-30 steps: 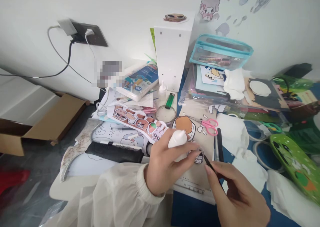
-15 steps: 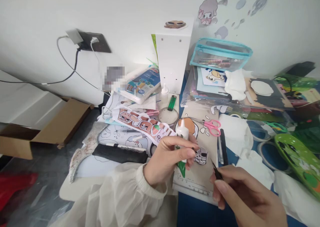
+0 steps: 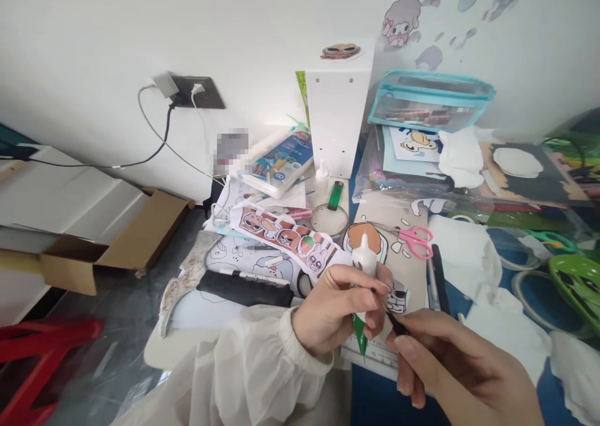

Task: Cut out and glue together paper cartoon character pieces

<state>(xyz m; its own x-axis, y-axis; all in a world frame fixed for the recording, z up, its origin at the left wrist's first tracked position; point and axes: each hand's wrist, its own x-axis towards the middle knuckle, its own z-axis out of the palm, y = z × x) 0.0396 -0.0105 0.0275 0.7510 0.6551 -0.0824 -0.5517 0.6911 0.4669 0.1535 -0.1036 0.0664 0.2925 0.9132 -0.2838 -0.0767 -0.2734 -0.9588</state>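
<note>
My left hand (image 3: 335, 307) is closed round a small white glue bottle (image 3: 364, 260) held upside down, its green nozzle (image 3: 360, 340) pointing down at the brown card (image 3: 412, 276) below. My right hand (image 3: 450, 366) pinches a thin black pointed tool (image 3: 392, 321), whose tip meets the fingers of my left hand beside the bottle. A small cut-out cartoon figure (image 3: 398, 300) lies on the card just behind the tool. A strip of cartoon stickers (image 3: 285, 237) lies to the left of the bottle.
Pink scissors (image 3: 418, 238), black pens (image 3: 438, 281), a green lighter (image 3: 334, 195), a round lid (image 3: 330, 218) and a white box (image 3: 338, 110) crowd the table. Tissues (image 3: 469, 257), tape rolls (image 3: 532, 288), a blue zip pouch (image 3: 429, 101) and a green tray (image 3: 579, 285) sit right. A cardboard box (image 3: 117, 242) and red stool (image 3: 42, 357) are left.
My left hand has turned the glue bottle from lying sideways to nozzle-down. My right hand drew the black tool back, then brought its tip to my left fingers again. The view shifted left.
</note>
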